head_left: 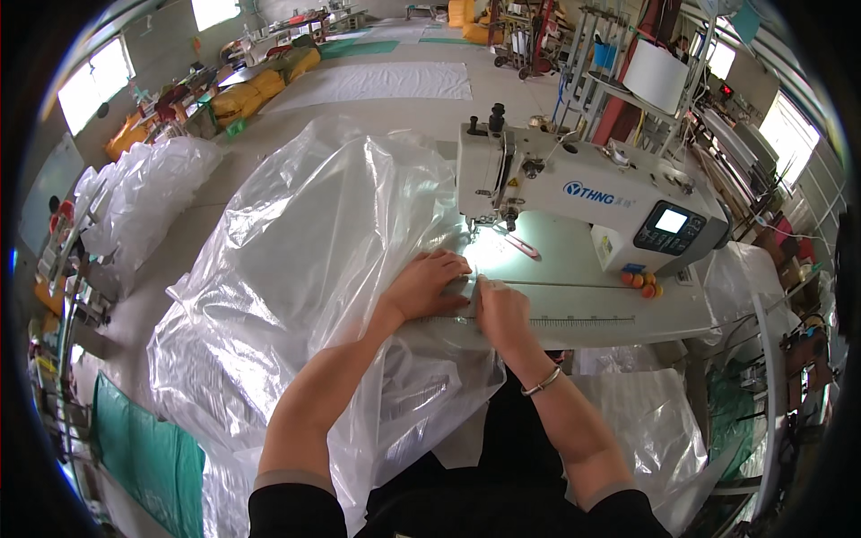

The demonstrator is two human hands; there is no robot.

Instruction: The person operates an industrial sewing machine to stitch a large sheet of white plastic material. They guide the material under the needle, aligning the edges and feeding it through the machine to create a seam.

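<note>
A large sheet of clear plastic (296, 233) spreads over the left of the sewing machine's pale bed (583, 309) and hangs down toward my lap. My left hand (429, 285) lies on the sheet just in front of the needle area, palm down, fingers stretched and slightly bent. Close beside it, my right hand (504, 314) is closed, thumb uppermost, on the sheet's edge near the bed's front. The sewing machine (583, 179) stands beyond my hands, its lamp lighting the bed under the needle. A slim pink-and-white tool (522, 246) lies right of the needle.
Several orange round things (644, 282) rest by the machine's base, and a white thread cone (655, 76) stands behind it. More bundled plastic (148, 193) is at the left. Further plastic sheeting (641, 426) hangs below the bed at right. A green sheet (143, 453) lies lower left.
</note>
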